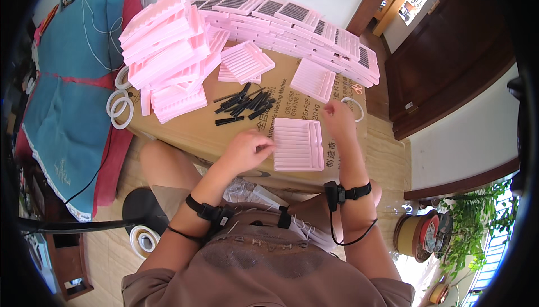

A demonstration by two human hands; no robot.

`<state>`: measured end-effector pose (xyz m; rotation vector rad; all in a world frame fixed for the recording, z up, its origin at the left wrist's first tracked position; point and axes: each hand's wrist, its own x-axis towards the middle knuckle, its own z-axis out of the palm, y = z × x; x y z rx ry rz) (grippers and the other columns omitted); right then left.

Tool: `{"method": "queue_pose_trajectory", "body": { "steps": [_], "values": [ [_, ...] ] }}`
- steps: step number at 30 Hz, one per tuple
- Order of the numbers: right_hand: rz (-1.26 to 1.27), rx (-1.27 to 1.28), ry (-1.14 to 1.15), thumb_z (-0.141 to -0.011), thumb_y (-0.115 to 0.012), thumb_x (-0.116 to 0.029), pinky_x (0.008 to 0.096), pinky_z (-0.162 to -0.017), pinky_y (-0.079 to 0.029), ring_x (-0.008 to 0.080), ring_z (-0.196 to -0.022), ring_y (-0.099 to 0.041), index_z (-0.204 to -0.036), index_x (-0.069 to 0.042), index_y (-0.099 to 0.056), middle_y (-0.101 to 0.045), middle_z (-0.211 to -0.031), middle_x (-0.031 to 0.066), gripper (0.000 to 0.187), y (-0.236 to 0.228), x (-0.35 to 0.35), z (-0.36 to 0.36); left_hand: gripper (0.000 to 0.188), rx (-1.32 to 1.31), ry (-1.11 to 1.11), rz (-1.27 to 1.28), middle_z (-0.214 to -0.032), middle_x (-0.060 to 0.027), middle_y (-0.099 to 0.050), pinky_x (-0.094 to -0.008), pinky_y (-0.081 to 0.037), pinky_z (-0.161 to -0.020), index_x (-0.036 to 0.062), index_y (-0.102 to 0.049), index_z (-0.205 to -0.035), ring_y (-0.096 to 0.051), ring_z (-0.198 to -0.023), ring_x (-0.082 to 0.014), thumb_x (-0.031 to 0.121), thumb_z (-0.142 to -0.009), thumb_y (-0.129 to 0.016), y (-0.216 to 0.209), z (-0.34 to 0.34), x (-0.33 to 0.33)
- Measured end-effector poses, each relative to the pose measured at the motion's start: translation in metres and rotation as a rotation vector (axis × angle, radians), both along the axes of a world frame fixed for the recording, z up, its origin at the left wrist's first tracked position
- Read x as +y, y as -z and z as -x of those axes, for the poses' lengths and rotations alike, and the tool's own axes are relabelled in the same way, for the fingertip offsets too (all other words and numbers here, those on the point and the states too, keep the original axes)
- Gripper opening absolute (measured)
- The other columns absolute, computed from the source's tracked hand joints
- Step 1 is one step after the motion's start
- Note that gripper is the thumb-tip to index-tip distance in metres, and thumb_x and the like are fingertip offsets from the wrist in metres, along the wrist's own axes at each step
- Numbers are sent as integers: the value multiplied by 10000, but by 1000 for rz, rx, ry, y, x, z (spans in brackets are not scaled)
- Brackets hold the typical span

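A pink slotted tray (296,145) lies in front of me on cardboard, and its slots look bare. At its left edge is my left hand (249,151), fingers curled and thumb drawn in; anything they pinch is too small to make out. My right hand (340,120) is closed beyond the tray's far right corner, close to a second pink tray (314,80); its fingertips are bunched, and whatever they hold is hidden. Left of that second tray lies a loose heap of short black sticks (247,105), their exact kind unclear.
Leaning pink trays (163,43) pile up at the far left. Stacked trays with dark rows (292,15) line the back. White rings (121,110) lie at the cardboard's (196,138) left edge, another ring (359,107) at right, near orange-handled scissors (357,89).
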<state>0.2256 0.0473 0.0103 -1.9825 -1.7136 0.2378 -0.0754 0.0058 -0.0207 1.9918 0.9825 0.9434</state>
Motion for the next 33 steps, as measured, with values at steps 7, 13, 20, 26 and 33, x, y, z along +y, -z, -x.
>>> {"method": "queue_pose_trajectory", "body": {
  "steps": [7,13,20,26,33],
  "values": [
    [171,203,-284,-859,-765,-198,417,-774,-545,319,-854,-693,-959,-26,-719,-731,-893,157,204,-9,-11,54,140,162,-549,-358,-968,-133,-673,-438,-515,-834,50,-717,-932,-617,-948,-358,20,-804,-767,8,35,29],
    [94,134,-190,-868,-762,-219,458,-820,-545,354,-923,-699,-978,-30,-722,-735,-968,171,222,-4,-20,65,191,392,-708,-373,-985,-135,-659,-453,-504,-876,60,-713,-994,-589,-997,-372,43,-810,-761,0,44,45],
    [76,169,-162,-884,-753,-235,445,-819,-550,342,-903,-702,-956,-23,-729,-738,-966,166,226,-7,-24,65,220,417,-593,-315,-1022,-147,-666,-466,-521,-857,57,-714,-1002,-619,-985,-373,194,-845,-785,-11,-8,64],
    [77,249,-155,-892,-742,-255,438,-782,-551,329,-849,-703,-953,-26,-741,-747,-935,153,237,-8,-28,70,233,549,-610,-109,-1004,-154,-711,-473,-541,-838,49,-732,-1001,-658,-1004,-364,232,-866,-781,-15,-17,81],
    [-14,434,-171,-902,-750,-225,373,-733,-545,247,-768,-684,-983,-19,-747,-739,-872,126,222,-8,-19,82,165,-3,-581,118,-908,-83,-741,-347,-542,-784,23,-718,-991,-696,-821,-205,174,-931,-746,-15,6,73]
  ]
}}
